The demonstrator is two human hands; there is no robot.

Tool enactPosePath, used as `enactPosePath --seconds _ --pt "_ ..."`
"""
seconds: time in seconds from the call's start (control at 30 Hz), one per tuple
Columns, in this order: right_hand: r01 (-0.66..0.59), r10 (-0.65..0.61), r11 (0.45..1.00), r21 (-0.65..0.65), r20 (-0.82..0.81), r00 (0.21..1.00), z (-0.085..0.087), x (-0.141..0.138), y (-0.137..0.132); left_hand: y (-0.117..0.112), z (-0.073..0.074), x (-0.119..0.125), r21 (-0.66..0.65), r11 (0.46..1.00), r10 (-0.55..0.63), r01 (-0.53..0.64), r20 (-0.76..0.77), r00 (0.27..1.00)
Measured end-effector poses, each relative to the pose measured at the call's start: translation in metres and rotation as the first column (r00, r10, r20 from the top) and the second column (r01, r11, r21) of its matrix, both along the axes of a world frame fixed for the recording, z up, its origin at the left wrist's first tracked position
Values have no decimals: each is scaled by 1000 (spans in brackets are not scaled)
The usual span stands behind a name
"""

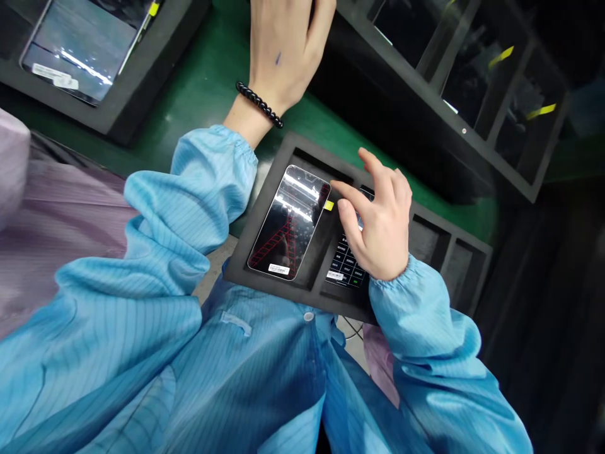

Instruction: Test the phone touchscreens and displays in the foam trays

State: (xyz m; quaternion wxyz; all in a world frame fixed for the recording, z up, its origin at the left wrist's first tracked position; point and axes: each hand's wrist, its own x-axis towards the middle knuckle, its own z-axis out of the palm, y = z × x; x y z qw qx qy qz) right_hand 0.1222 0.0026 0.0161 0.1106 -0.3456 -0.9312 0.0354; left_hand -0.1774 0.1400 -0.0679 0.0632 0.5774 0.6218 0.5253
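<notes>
My left hand [278, 53], with a black bead bracelet on its wrist, reaches past the top edge; its fingers are mostly cut off. A black foam tray [302, 287] with several slots rests near my lap. In its leftmost slot lies a smartphone [283, 233] with red grid lines on a dark screen, a white label and a yellow tab [329, 205]. My right hand [380, 221] hovers over the tray, fingers apart, its index fingertip close to that phone's upper right edge. Partly hidden beneath this hand is a second smartphone [347, 261] showing a grid of buttons.
Another black tray [127, 104] with a labelled phone [85, 44] stands at upper left. At upper right, a larger black tray [425, 94] holds several dark devices with yellow tabs. The green tabletop [189, 94] shows between them. Pinkish cloth [66, 221] is at left.
</notes>
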Motion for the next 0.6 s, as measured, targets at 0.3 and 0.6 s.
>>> enactPosePath --seconds 0.3,0.6 --pt "-64 64 998 -3 34 997 -8 -2 -8 0 8 5 -186 980 -106 77 -151 983" --pt "-133 135 991 -34 56 989 -1 -7 -24 -12 15 13 -137 986 -112 94 -126 986"
